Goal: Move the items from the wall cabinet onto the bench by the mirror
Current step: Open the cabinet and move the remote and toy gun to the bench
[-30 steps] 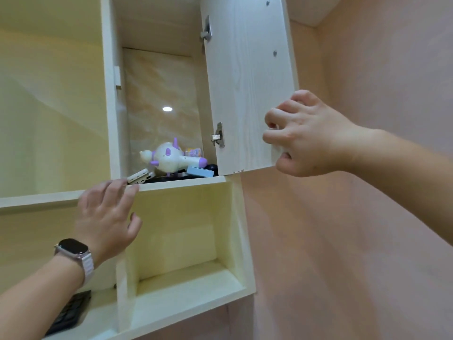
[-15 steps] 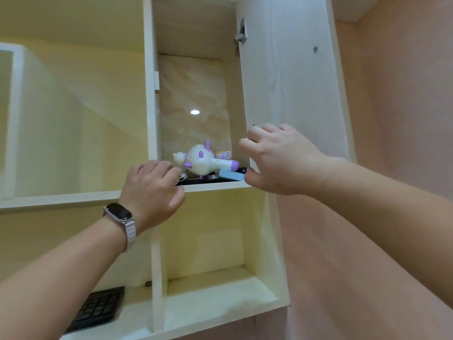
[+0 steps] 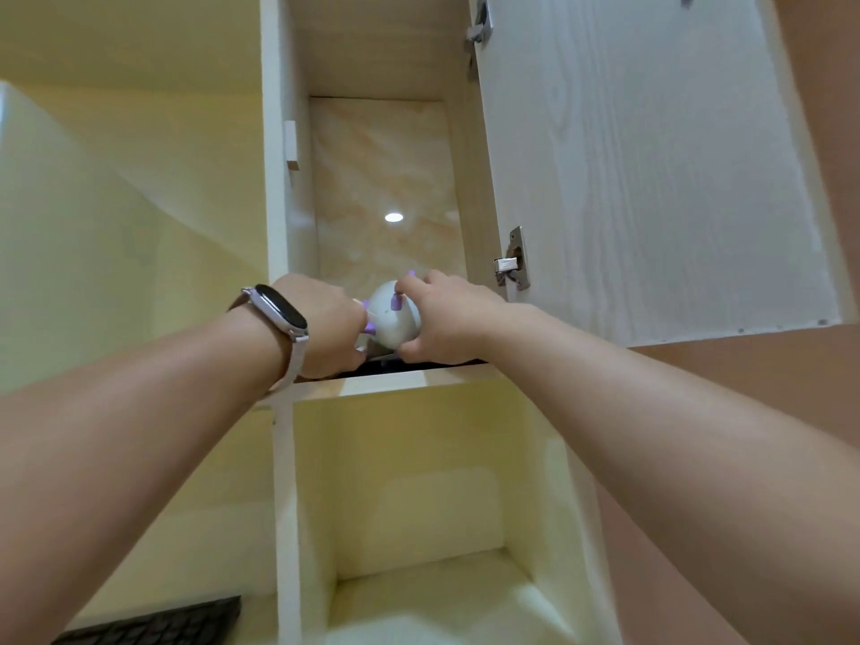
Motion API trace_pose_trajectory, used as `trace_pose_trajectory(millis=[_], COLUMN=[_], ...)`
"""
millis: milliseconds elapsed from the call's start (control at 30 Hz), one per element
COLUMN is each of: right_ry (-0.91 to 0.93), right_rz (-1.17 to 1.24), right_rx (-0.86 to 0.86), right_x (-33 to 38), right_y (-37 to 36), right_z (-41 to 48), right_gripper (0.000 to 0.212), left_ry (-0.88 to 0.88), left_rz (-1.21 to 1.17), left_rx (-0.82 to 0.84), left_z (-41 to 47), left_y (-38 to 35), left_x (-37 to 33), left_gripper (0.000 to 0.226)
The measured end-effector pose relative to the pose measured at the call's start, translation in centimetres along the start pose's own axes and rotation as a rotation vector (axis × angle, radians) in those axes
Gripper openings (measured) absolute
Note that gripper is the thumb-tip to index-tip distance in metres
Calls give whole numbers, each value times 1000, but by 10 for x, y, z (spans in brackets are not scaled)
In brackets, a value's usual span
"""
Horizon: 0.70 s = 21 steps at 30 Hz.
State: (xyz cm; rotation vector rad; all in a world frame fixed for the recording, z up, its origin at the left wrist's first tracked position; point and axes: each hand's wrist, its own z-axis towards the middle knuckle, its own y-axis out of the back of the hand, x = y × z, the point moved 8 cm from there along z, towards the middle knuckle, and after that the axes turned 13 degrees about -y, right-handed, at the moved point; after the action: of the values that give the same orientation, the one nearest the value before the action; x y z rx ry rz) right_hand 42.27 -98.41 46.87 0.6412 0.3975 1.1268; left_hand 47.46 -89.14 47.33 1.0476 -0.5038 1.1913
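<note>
A white toy with purple parts (image 3: 393, 318) lies on the shelf (image 3: 419, 375) of the open wall cabinet. My right hand (image 3: 446, 314) is closed around the toy's right side. My left hand (image 3: 325, 325), with a watch on the wrist, reaches into the cabinet and presses against the toy's left side; its fingers are hidden. A dark flat item (image 3: 419, 363) lies under the toy at the shelf edge. The other small items on the shelf are hidden behind my hands.
The cabinet door (image 3: 651, 169) stands swung open to the right, with two metal hinges (image 3: 512, 265). Below the shelf is an open cubby (image 3: 419, 505). A black keyboard (image 3: 158, 623) lies on the lower shelf at the left. A pink wall (image 3: 768, 412) is at the right.
My right hand left the door edge and went into the cabinet onto the toy. My left hand moved from the shelf edge inward to the toy. The camera came closer.
</note>
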Motion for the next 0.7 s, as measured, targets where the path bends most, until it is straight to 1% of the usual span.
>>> trace_pose_trajectory(millis=[133, 300, 533, 600, 700], right_ry=[-40, -10, -51, -95, -143], right_rz=[32, 31, 84, 113, 138], right_rx=[103, 124, 133, 107, 37], right_x=[-6, -5, -8, -13, -17], right_y=[-13, -24, -28, -29, -28], right_z=[15, 31, 37, 37, 35], right_gripper=[70, 69, 74, 67, 59], left_ry=[10, -7, -11, -19, -12], left_rz=[-3, 8, 68, 73, 84], left_rx=[21, 46, 159, 148, 41], left_z=[9, 11, 14, 13, 9], left_y=[-4, -11, -20, -17, -6], left_x=[0, 0, -6, -9, -10], left_gripper=[40, 41, 32, 29, 25])
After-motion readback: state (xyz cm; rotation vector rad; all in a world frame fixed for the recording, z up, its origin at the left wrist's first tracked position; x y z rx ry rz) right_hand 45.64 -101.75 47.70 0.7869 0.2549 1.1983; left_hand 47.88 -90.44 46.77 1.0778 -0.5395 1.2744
